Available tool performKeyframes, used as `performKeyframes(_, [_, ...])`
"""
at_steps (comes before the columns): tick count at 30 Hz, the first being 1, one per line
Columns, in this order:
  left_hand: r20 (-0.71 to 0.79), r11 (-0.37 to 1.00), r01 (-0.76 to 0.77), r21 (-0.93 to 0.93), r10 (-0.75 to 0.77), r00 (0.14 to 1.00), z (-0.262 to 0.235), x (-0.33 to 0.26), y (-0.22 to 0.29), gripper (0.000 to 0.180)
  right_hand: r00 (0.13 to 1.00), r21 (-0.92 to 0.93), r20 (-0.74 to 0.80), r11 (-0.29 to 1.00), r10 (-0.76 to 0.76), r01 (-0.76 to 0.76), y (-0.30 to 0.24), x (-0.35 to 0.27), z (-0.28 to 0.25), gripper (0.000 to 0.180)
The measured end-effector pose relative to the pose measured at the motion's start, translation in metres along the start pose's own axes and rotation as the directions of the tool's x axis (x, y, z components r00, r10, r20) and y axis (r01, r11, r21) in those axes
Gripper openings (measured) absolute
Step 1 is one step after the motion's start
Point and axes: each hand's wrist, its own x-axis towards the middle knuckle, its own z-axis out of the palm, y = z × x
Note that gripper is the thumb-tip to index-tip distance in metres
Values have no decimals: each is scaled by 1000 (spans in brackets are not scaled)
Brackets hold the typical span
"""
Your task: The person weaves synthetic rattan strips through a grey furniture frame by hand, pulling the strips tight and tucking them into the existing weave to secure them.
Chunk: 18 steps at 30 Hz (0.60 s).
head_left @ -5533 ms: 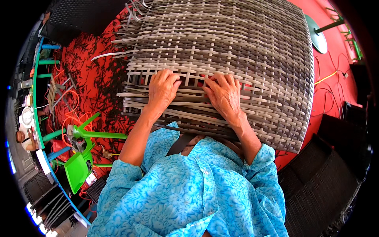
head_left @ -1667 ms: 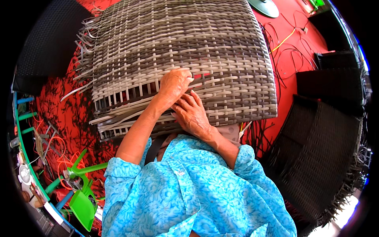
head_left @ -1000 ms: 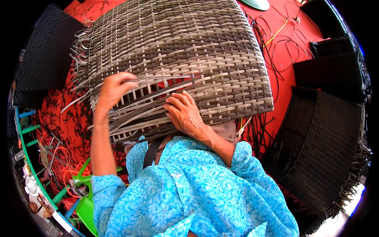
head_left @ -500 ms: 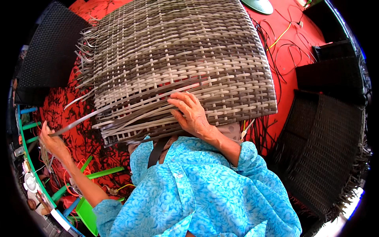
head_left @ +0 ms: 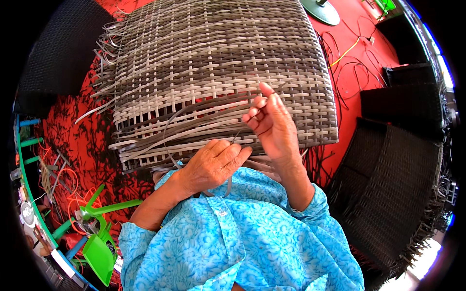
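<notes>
A large woven panel [head_left: 228, 58] in brown and grey flat strips lies before me, with loose strips [head_left: 160, 138] bunched along its near edge. Over that near edge, my left hand [head_left: 213, 162] is closed on a dark weaving strip [head_left: 166, 133], part of which curves in a loop left of the hand. A short length also shows between the two hands. My right hand [head_left: 276, 123] is raised above the panel's near right part, fingers curled and pinched on the thin strip, whose end sticks out beyond the fingertips.
Dark woven pieces [head_left: 398, 179] stand at the right and another dark panel [head_left: 63, 53] at the far left. Strip scraps litter the red floor [head_left: 73, 140]. A green dustpan [head_left: 99, 259] lies at lower left. Cords and a round green base [head_left: 323, 12] are at far right.
My left hand has come from the far left to the panel's near edge. My right hand has lifted off the weave and moved right. The strip, stretched out before, now hangs in a loop.
</notes>
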Motion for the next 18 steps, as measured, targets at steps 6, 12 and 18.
performKeyframes(6, [-243, 996, -77, -40, 65, 968, 8, 15, 3, 44, 995, 185, 68, 981, -70, 57, -50, 17, -16, 20])
performKeyframes(12, [-220, 929, 328, 170, -289, 932, 1, 8, -59, 32, 641, -752, 57, 389, -766, 531, -194, -1, -39, 29])
performKeyframes(18, [-117, 835, 496, -238, -531, 839, 42, 11, -71, 34, 625, -757, 571, -637, -532, 149, -237, -20, -50, 19])
